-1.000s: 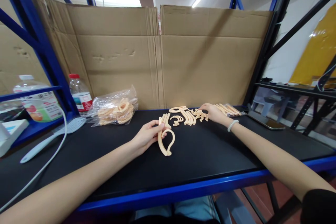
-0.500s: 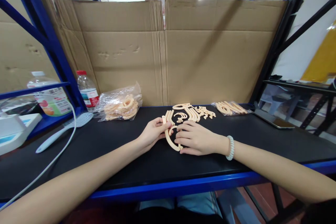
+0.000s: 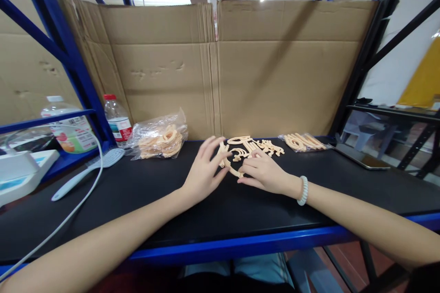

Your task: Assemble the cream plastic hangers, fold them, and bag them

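Beige curved piece (image 3: 235, 172), between both hands' fingers (image 3: 249, 170)

On table (image 3: 292, 208): loose pieces (image 3: 270, 146) behind left hand (image 3: 202, 171), right hand (image 3: 264, 173) | left: bottle (image 3: 119, 121) beside bag (image 3: 161, 142) | right: packet (image 3: 303, 142) | back: cardboard (image 3: 292, 82)

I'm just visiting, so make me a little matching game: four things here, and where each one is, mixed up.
1. Coiled bracelet
2. Red-capped bottle
3. Curved wood-coloured piece
4. Flatter bag

A. Right of the loose pieces
B. Between the left hand and right hand
C. Around the right wrist
D. Left of the plumper bag

Pairs: 1-C, 2-D, 3-B, 4-A
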The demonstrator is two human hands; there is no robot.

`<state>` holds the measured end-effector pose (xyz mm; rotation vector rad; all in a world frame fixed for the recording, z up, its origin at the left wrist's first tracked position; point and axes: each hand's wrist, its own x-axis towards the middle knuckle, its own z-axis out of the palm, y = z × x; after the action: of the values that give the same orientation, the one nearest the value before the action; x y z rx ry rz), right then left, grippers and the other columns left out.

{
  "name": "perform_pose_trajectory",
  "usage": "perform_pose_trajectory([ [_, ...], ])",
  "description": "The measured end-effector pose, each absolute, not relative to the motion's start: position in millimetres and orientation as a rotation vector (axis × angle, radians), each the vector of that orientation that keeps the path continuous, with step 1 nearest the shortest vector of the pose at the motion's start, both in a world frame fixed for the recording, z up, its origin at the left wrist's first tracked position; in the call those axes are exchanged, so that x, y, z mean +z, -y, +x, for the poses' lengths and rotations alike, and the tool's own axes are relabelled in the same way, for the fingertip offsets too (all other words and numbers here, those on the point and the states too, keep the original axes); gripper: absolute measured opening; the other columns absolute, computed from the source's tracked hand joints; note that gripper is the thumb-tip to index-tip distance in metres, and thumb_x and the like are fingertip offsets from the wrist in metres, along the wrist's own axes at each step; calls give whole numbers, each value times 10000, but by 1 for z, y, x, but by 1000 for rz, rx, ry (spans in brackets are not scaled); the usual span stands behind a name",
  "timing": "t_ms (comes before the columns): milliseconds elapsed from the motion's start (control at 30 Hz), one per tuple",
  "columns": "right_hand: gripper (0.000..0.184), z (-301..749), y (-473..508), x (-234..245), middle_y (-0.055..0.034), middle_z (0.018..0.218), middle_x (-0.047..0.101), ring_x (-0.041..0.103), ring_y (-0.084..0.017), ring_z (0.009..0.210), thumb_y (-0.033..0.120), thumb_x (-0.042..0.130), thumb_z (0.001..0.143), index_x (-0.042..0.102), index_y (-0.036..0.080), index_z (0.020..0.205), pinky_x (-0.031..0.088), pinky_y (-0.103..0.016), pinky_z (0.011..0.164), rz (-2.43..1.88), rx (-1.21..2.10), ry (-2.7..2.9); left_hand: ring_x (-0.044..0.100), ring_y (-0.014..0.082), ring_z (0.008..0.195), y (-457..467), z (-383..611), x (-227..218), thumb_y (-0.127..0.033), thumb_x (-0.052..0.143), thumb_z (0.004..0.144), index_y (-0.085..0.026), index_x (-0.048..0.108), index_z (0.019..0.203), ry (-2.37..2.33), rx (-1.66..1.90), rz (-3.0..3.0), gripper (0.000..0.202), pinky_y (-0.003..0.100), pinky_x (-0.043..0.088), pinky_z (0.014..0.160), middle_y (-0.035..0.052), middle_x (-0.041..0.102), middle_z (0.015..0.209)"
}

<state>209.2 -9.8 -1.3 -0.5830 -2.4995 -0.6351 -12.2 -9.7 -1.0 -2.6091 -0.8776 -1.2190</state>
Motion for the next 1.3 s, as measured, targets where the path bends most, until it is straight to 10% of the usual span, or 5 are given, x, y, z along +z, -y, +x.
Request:
perform_pose_trajectory([
  [333, 334, 202, 18, -3, 1, 660, 562, 451, -131, 623, 355, 403, 966, 556, 169, 735, 333, -332, 820, -440, -752, 2448, 581, 199, 867, 23, -6, 8, -223, 415, 928, -192, 555, 858, 675, -613, -2699, 160, 467, 237, 1057, 45, 631, 837],
  [633, 392, 208, 13, -4, 10, 630, 579, 481, -126, 613, 489, 450, 920, 592, 164, 754, 320, -343, 865, -419, -448, 2561, 552, 170, 726, 22, -6, -2, -267, 402, 950, -175, 516, 824, 677, -499, -2814, 193, 299, 377, 733, 25, 590, 778],
  [1100, 293, 204, 11, -3, 45, 568, 564, 448, -92, 540, 426, 600, 845, 626, 176, 695, 354, -317, 807, -485, 34, 2544, 556, 163, 722, 20, -6, -5, -227, 427, 931, -180, 553, 820, 644, -612, -2881, 174, 298, 370, 761, 21, 598, 755],
  [1300, 332, 205, 9, -6, 34, 550, 534, 387, -76, 478, 456, 589, 835, 672, 145, 755, 336, -225, 495, -706, 500, 2370, 555, 153, 727, 19, -9, 0, -97, 376, 902, -182, 560, 802, 542, -617, -2768, 226, 310, 349, 791, 26, 611, 764],
])
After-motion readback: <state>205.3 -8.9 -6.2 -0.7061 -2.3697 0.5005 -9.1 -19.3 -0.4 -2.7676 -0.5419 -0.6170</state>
